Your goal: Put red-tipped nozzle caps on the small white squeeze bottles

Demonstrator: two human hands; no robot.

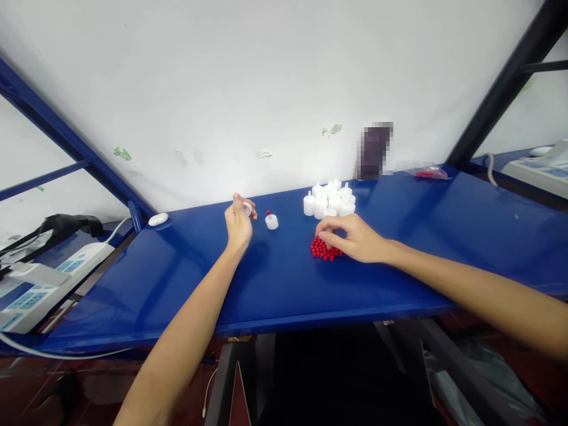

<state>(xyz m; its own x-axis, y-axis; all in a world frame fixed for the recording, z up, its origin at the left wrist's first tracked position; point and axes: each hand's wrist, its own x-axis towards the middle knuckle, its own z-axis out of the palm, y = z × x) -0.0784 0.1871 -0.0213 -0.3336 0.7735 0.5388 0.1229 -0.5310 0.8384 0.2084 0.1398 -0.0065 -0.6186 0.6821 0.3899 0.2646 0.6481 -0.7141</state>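
Note:
My left hand (239, 222) is closed around a small white plastic bottle (247, 208), its round end facing me. Just right of it, on the blue table, stands a white bottle with a red cap (271, 221). My right hand (352, 236) reaches over a pile of small red caps (323, 249), thumb and index finger close together at the pile's top edge. Whether a cap sits between those fingertips is too small to make out. Behind that hand a cluster of white bottles with narrow nozzles (331, 200) stands upright.
Along the wall at the back of the blue table (275, 290) are a blurred dark upright object (375, 151) and a clear bag with red contents (430, 172). A white earbud case (158, 219) lies at the left corner. Power strips (57, 284) sit beyond the left edge.

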